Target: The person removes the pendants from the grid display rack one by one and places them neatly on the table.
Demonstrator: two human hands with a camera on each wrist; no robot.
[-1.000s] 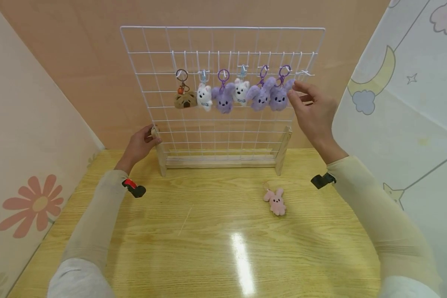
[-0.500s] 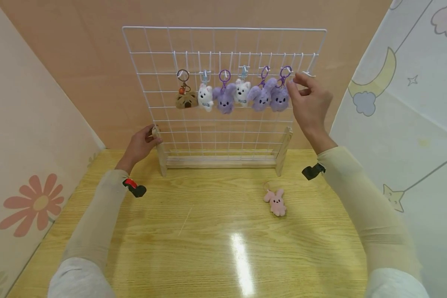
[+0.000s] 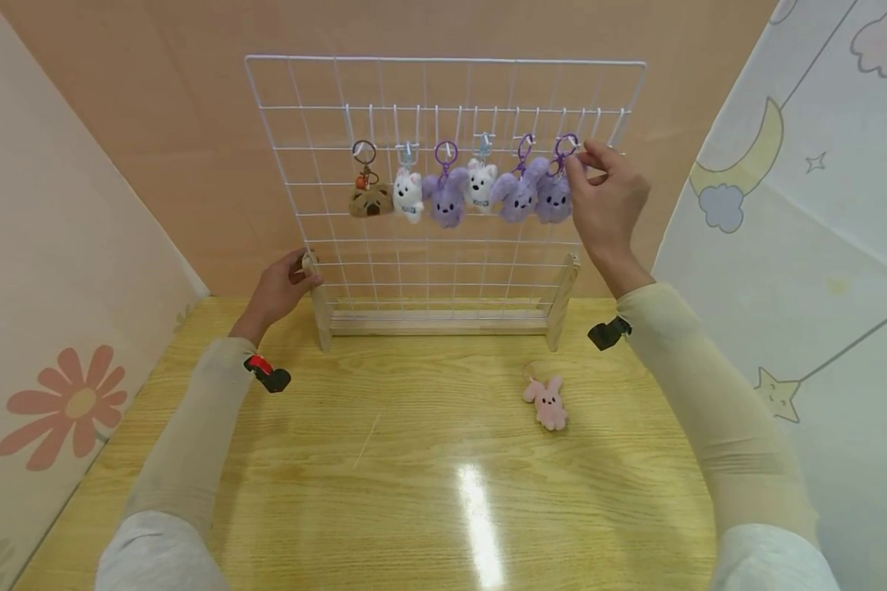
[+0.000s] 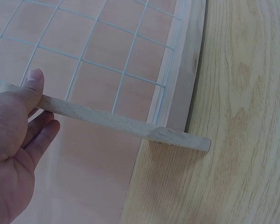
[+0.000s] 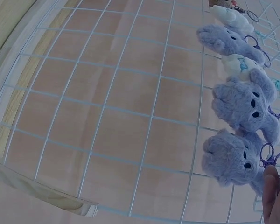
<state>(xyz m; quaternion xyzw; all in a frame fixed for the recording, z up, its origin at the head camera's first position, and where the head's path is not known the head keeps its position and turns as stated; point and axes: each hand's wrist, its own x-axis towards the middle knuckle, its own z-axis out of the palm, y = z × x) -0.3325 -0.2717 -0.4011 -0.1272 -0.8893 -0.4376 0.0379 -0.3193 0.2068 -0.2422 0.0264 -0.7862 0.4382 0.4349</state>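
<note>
My left hand [image 3: 277, 287] grips the upper end of the wooden left post [image 4: 107, 119] of a wire grid rack [image 3: 443, 59], thumb on one side and fingers on the other. At the rack's right side, my right hand [image 3: 612, 197] pinches at the purple clasp and ring [image 5: 269, 161] of the rightmost purple bunny keychain [image 3: 554, 199]; the fingertips are partly out of the right wrist view. Left of it hang another purple bunny [image 3: 518, 199], a white dog [image 3: 480, 182], a third purple bunny [image 3: 447, 203], a second white dog [image 3: 408, 197] and a brown bear [image 3: 370, 201].
A pink bunny keychain [image 3: 550, 405] lies on the wooden table [image 3: 303, 460] in front of the rack. White hooks line the grid's upper part, the rightmost partly behind my right hand. Patterned panels [image 3: 806, 246] stand at both sides.
My right hand has moved left and slightly up, from the rightmost purple bunny's ear to its clasp and ring. The left hand stays on the post.
</note>
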